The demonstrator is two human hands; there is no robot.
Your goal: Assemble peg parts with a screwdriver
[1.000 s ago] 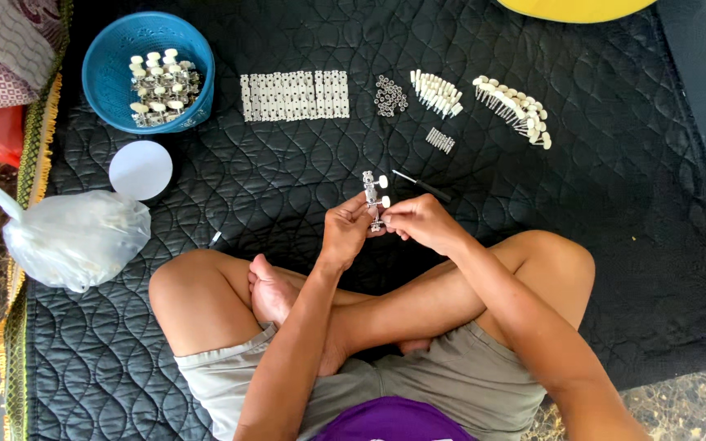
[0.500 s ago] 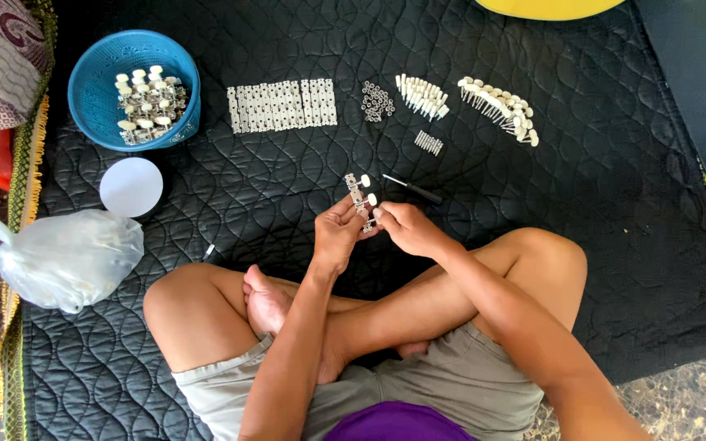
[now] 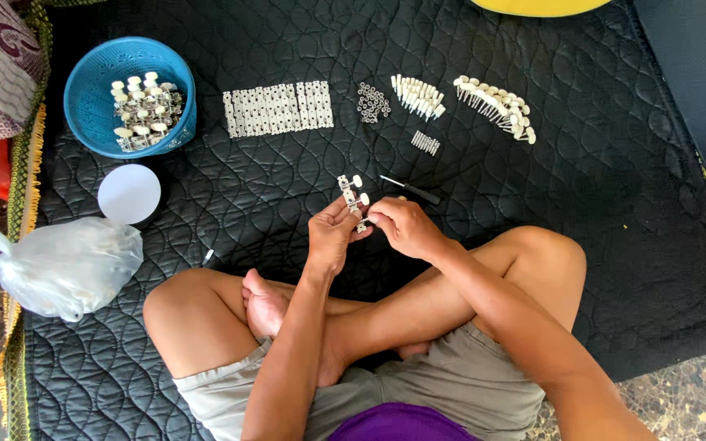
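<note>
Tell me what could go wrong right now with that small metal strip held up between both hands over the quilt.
1. The metal strip with white knobs is pinched only at fingertips by the left hand and right hand; a loose part could drop into the black quilted mat and be hard to spot.
2. The screwdriver lies just beyond the hands and might be knocked.
3. A knee shift could scatter the small screws.

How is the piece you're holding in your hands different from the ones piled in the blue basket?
The held piece is single and gripped upright between the left hand and right hand; the basket pieces lie heaped, pointing every way, in the blue basket. The held piece is above the black quilted mat in front of the crossed legs; the basket pieces sit far left. Both look like metal strips with white knobs.
</note>
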